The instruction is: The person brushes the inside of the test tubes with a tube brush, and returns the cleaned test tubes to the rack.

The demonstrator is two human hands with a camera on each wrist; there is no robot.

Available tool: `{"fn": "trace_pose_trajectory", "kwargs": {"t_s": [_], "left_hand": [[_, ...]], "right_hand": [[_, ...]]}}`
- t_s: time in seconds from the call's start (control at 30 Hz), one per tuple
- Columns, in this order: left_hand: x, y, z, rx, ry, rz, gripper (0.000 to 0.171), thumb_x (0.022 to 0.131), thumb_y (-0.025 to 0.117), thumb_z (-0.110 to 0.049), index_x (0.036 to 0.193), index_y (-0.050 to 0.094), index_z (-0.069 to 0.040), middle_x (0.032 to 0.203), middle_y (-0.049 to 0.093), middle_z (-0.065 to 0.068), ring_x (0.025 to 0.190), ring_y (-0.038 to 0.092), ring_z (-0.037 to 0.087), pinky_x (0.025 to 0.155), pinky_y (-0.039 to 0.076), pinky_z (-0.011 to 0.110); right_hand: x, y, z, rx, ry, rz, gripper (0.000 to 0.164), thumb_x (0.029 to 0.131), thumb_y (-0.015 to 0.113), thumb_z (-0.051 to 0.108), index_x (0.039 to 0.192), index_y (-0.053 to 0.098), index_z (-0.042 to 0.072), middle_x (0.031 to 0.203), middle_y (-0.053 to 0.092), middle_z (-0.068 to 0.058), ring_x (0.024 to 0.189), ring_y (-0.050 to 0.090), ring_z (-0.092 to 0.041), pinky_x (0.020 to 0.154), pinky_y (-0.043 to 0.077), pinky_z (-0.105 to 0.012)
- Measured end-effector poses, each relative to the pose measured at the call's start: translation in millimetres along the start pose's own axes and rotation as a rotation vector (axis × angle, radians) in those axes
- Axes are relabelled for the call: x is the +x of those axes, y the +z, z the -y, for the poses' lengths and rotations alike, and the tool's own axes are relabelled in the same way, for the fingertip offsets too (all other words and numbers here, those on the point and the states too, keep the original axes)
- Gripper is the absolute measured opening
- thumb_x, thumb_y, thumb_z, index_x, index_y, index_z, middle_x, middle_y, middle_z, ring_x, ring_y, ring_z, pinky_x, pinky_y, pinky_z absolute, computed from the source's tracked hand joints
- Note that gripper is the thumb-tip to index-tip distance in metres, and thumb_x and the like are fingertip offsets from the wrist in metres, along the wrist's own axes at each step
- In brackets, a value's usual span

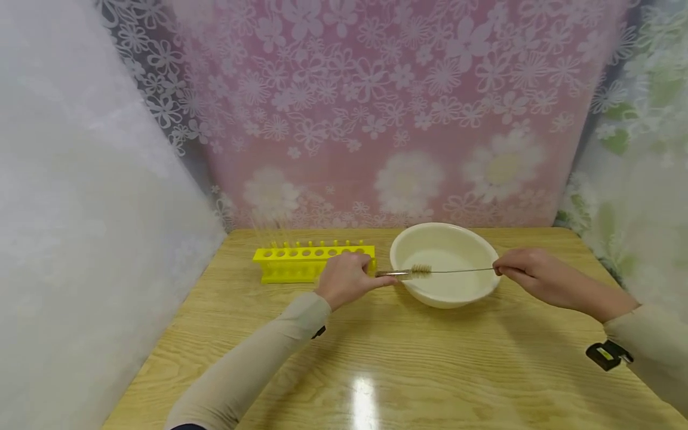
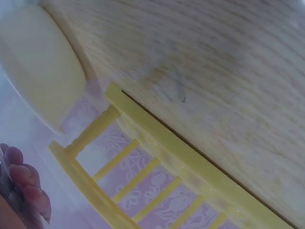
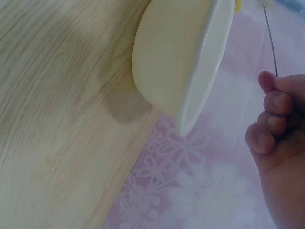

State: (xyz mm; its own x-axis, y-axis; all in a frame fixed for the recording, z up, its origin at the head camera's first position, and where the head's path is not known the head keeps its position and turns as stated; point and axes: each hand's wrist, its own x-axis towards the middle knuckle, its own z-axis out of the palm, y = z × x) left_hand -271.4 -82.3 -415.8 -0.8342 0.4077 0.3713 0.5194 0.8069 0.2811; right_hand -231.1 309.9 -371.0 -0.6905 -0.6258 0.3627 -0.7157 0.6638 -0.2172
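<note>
both hands (image 1: 346, 279) grip: the left a clear tube (image 1: 393, 273), the right (image 1: 532, 275) a wire-handled brush (image 1: 421, 269).

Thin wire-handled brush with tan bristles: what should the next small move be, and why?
Probably ease the brush leftward into the slender clear tube: bristles show outside its mouth, the left grip holds the tube, and the right grip pinches the wire, which looks roughly in line with it.

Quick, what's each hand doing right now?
Left hand: closed, holding a clear, narrow tube.
Right hand: closed, pinching a tan-bristled brush by its thin metal handle.
</note>
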Motion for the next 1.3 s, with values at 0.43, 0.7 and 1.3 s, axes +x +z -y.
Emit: {"fn": "trace_pose_trajectory", "kwargs": {"t_s": [0.43,0.7,1.3], "left_hand": [[9.8,4.7,-28.6,-0.03,0.08,0.023,0.062,0.078,0.061,-0.083,0.063,0.052,-0.024,0.051,0.046,-0.011,0.042,0.041,0.006,0.04,0.03,0.023],[12.4,5.0,-26.8,-0.059,0.065,0.01,0.064,0.078,0.06,-0.083,0.061,0.05,-0.022,0.048,0.041,-0.009,0.041,0.038,0.006,0.039,0.025,0.023],[-1.5,-1.5,8.1,-0.002,0.0,0.002,0.066,0.078,0.061,-0.082,0.061,0.044,-0.02,0.052,0.036,-0.007,0.045,0.029,0.007,0.043,0.025,0.024]], "right_hand": [[49.7,35.4,48.8,0.203,-0.031,0.153,0.019,0.104,0.055,0.007,0.109,0.072,0.01,0.101,0.07,0.002,0.086,0.061,-0.006,0.072,0.05,-0.029],[51.2,34.0,43.2,0.208,-0.025,0.145,0.018,0.102,0.057,0.006,0.104,0.074,0.01,0.098,0.072,0.001,0.083,0.064,-0.01,0.069,0.05,-0.028],[-13.0,-13.6,-3.6,0.046,0.12,0.045,0.019,0.096,0.063,-0.001,0.108,0.074,0.008,0.099,0.07,0.009,0.086,0.062,0.002,0.066,0.052,-0.026]]}}
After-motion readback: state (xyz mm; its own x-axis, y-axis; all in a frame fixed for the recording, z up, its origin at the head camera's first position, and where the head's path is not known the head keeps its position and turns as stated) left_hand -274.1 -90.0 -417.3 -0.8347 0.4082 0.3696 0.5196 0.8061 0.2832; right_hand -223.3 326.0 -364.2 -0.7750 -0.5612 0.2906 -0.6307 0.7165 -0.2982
